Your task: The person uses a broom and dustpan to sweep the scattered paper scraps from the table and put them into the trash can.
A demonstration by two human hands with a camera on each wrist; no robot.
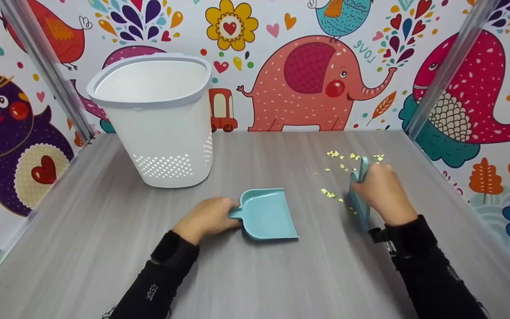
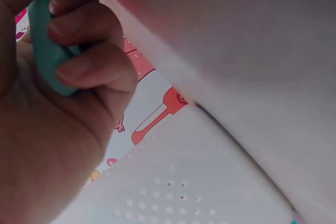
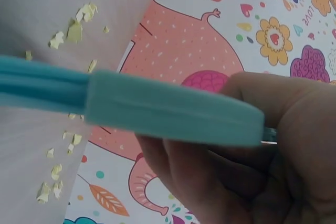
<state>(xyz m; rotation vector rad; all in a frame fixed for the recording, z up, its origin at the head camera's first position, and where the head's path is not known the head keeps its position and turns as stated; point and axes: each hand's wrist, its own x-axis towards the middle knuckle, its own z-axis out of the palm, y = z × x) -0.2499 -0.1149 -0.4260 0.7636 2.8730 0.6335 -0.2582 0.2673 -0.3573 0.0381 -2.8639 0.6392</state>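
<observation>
My left hand (image 1: 208, 215) grips the short handle of a light teal dustpan (image 1: 267, 215) in the head view. The pan lies on the tabletop, its wide lip facing right, and nothing lies in it. In the left wrist view, curled fingers wrap the teal handle (image 2: 50, 59). Farther right, my right hand (image 1: 385, 192) holds a matching teal hand brush (image 1: 360, 208) on edge over the table; its bristles are not clearly visible. Small pale-yellow scraps (image 1: 328, 193) are scattered left of the brush and beyond it. The right wrist view shows scraps (image 3: 75, 31) on both sides of the brush (image 3: 173, 108).
A tall white basket (image 1: 162, 133) with a grey rim and small holes stands at the back left of the grey tabletop (image 1: 255, 274). Cartoon-patterned panels (image 1: 308, 88) enclose the back and sides, with metal posts (image 1: 441, 66) at the back corners.
</observation>
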